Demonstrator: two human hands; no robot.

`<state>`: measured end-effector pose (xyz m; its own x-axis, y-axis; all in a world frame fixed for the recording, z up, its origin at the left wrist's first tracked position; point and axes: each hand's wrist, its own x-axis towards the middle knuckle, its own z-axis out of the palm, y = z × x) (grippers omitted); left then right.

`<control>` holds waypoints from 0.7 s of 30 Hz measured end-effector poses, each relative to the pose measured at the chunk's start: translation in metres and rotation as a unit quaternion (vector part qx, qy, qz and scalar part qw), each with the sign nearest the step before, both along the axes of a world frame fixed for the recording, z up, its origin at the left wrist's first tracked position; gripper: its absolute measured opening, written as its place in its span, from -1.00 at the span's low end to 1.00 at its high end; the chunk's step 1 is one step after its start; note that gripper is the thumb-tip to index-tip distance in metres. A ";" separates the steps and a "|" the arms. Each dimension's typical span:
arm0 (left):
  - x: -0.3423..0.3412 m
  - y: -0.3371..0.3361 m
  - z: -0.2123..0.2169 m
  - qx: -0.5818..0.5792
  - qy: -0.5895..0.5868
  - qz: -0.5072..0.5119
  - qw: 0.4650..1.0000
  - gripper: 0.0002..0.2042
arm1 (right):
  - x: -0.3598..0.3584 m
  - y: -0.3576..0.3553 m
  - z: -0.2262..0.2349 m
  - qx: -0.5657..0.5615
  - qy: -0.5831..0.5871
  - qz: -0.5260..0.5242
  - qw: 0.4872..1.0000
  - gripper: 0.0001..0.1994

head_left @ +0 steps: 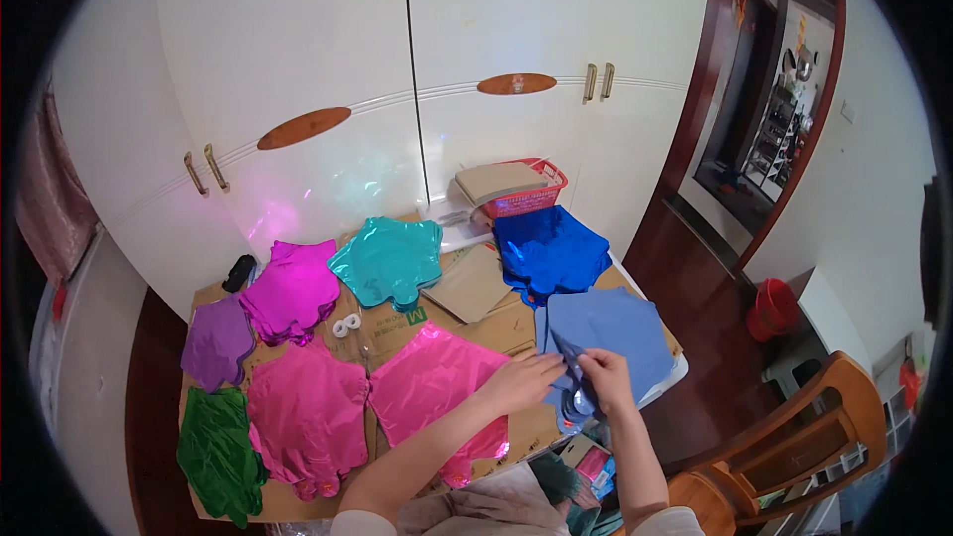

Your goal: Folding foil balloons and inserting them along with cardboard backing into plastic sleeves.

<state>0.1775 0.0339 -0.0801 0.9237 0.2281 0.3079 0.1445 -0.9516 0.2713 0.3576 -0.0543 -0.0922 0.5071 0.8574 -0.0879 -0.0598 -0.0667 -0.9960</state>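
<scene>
A stack of dusty-blue flat foil balloons lies at the right end of the cardboard-covered table. My right hand pinches a folded-up part of the top balloon, raising its dark, shiny edge. Close beside it on the left, my left hand has its fingertips closed at the edge of that same fold. The balloon's narrow tail hangs toward me below my fingers. My left forearm passes over a pink foil balloon stack.
Several other foil stacks cover the table: green, purple, magenta, teal, deep blue and another pink one. Behind stands a red basket with cardboard on it. A wooden chair stands at right.
</scene>
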 end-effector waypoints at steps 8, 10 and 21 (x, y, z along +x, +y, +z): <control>0.002 0.000 -0.015 0.078 0.044 -0.001 0.996 -0.57 | 0.146 -0.057 -0.003 0.161 0.264 -0.152 0.939 -0.87; 0.001 0.000 -0.016 0.078 0.041 0.003 0.996 -0.57 | 0.176 -0.080 0.047 0.218 0.186 -0.266 0.920 -0.85; 0.002 -0.002 -0.008 0.046 0.022 -0.017 0.999 -0.58 | 0.130 0.067 0.170 0.094 -0.592 -0.257 0.758 -0.81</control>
